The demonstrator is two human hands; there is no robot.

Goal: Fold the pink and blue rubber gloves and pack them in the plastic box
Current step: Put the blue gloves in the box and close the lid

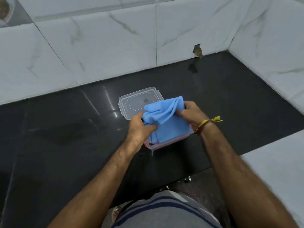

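- Blue glove [166,115], folded, sits partly inside the plastic box [162,144] on the black countertop [65,129], over something pink.
- Left hand [139,129] and right hand [193,113] both grip it.
- Clear lid [131,102] lies just behind, toward the wall.

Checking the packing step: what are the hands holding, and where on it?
Both grip the folded blue glove over the plastic box: left hand at its left edge, right hand at its right edge.
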